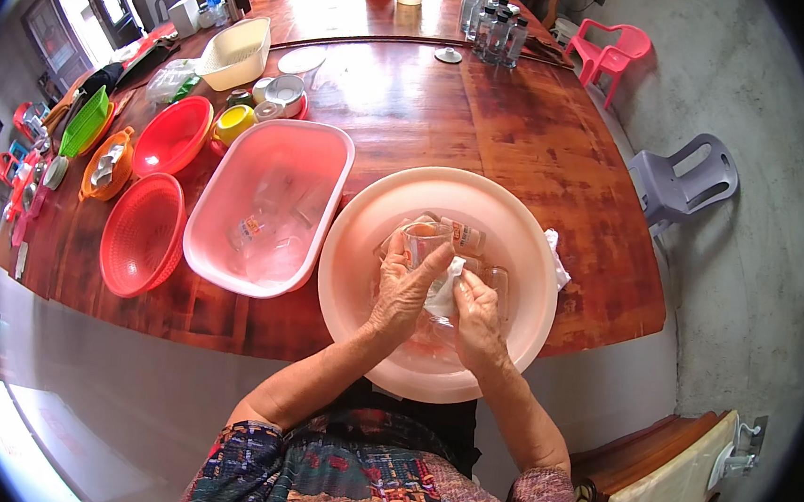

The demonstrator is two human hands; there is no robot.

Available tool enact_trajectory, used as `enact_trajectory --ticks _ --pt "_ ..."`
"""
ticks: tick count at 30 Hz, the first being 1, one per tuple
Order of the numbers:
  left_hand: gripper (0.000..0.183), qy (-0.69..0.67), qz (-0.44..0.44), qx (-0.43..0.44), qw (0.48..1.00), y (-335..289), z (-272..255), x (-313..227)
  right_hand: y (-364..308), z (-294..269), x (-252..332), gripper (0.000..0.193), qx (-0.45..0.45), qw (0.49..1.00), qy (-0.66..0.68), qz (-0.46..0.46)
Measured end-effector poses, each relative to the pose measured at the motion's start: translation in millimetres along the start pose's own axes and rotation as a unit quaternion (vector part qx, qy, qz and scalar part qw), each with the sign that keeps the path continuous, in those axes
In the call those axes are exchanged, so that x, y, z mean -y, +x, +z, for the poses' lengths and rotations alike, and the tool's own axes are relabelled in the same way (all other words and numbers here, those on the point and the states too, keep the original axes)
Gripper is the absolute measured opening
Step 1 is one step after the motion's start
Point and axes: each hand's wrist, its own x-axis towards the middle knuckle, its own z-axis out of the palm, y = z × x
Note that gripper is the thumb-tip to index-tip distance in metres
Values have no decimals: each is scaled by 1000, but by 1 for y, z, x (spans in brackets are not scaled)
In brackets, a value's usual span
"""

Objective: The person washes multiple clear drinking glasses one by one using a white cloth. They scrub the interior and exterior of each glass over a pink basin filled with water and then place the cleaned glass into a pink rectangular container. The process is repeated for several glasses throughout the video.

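Note:
Over a round pale pink basin (349,318), my left hand (400,293) is closed round a clear drinking glass (424,243) with a printed mark. Beside it, my right hand (480,316) pinches a white cloth or tissue (446,292) against the lower part of the glass; which of the two it is I cannot tell. Several more clear glasses (496,282) lie in the basin beneath my hands, some hidden by them. Left of the basin stands a rectangular pink tub (197,244) with clear glasses (251,228) lying inside.
Red baskets (143,235), a red bowl (173,134), a yellow cup (234,123) and a cream basket (233,54) crowd the table's left. Crumpled white tissue (557,260) lies right of the basin. Dark-capped bottles (495,32) stand at the back. A grey chair (686,184) is to the right.

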Motion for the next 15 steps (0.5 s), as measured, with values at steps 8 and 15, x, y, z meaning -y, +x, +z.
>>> enact_trajectory --ticks 8,15 --pt "44 247 55 49 966 7 -7 -16 -30 -15 7 18 -28 983 -137 -116" --pt "55 571 204 127 785 -4 -29 -14 13 -32 22 29 75 827 -455 -323"
